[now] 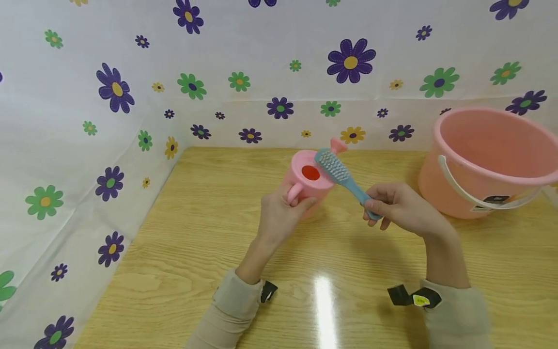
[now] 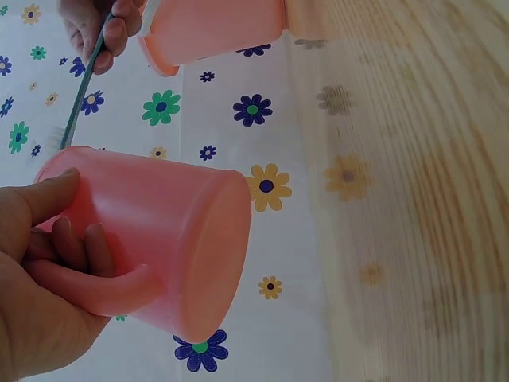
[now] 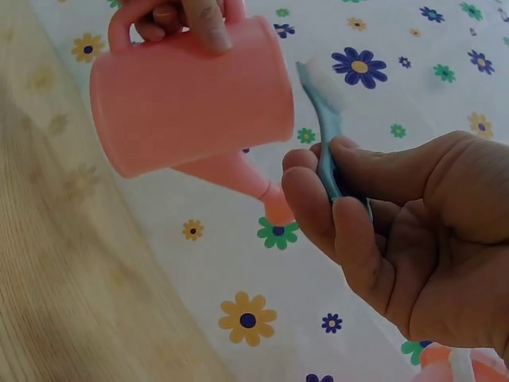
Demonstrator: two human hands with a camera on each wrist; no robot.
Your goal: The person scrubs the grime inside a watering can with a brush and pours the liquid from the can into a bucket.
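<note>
My left hand [image 1: 279, 213] grips the handle of a pink watering can [image 1: 301, 160], its thumb against the can's side. Seen from the left wrist, the can [image 2: 167, 215] is raised above the wooden table, with its flat base showing. A round opening in the top looks red inside, and the spout with its flared rose [image 1: 337, 144] points away. My right hand [image 1: 403, 208] pinches the handle of a blue scrubbing brush [image 1: 334, 167] between thumb and fingers. The brush head overlaps the can's top rim in the head view, its pale bristles facing up toward the camera.
A large pink bucket [image 1: 444, 160] with a white handle [image 1: 466, 194] stands at the right. The wooden table [image 1: 196, 232] ends at a white sheet with printed flowers [image 1: 261, 58] behind and to the left. Black straps [image 1: 429, 296] sit on the sleeves.
</note>
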